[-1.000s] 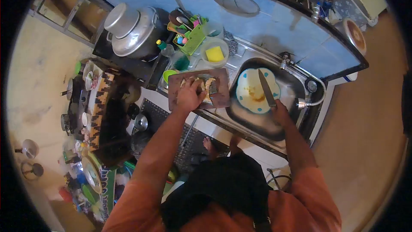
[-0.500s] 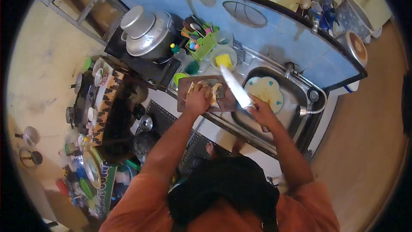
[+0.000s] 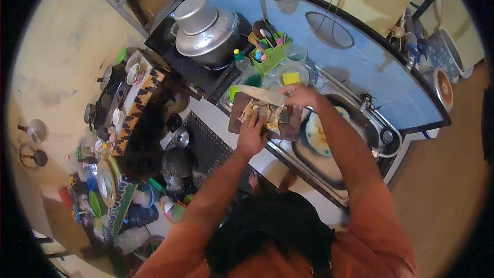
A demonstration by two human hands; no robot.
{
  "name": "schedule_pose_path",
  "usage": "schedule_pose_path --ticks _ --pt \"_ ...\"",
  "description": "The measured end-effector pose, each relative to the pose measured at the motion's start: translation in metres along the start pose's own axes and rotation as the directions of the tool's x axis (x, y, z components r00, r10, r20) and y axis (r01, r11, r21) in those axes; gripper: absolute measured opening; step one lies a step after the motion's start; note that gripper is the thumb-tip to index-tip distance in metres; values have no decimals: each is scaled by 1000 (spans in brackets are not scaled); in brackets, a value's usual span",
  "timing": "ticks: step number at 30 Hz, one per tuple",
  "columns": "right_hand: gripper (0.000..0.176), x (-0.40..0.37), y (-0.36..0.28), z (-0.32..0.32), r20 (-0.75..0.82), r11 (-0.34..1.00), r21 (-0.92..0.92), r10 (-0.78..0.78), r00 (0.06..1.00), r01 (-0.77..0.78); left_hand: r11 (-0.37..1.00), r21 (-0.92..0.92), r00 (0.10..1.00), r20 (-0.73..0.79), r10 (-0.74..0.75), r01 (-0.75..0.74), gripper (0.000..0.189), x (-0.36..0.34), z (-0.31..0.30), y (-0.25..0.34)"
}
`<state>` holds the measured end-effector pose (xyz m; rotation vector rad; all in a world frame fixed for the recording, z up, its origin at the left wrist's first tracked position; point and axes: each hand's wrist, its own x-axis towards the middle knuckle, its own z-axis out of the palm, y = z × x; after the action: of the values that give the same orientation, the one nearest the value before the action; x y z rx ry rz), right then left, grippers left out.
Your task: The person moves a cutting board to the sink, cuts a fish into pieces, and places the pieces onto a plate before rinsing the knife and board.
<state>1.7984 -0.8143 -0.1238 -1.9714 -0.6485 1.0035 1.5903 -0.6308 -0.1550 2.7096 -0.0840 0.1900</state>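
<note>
My left hand (image 3: pixel 252 134) presses down with bent fingers on pale, yellowish-brown food pieces (image 3: pixel 271 116), whose kind I cannot make out. They lie on a brown cutting board (image 3: pixel 240 109) at the sink's left edge. My right hand (image 3: pixel 301 96) is closed around a large knife (image 3: pixel 257 93), its handle hidden in the fist. The wide, pale blade points left along the board's far side, beyond the food. A dark rectangular patch shows at the right end of the food.
Right of the board, a plate (image 3: pixel 313 133) lies in the steel sink (image 3: pixel 337 172) below the faucet (image 3: pixel 365 104). Behind are a yellow sponge (image 3: pixel 291 78), a green utensil holder (image 3: pixel 272 57) and a dish soap bottle (image 3: pixel 241 59). A large pot (image 3: pixel 208 46) stands on the stove.
My right hand has swung the knife from over the sink to the board's far side, blade now pointing left. My left hand stays on the food. The view has shifted and turned.
</note>
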Motion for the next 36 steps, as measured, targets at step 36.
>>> schedule_pose_path --ticks 36 --pt "69 -132 66 114 -446 349 888 499 743 299 941 -312 970 -156 -189 133 54 -11 -29 -30"
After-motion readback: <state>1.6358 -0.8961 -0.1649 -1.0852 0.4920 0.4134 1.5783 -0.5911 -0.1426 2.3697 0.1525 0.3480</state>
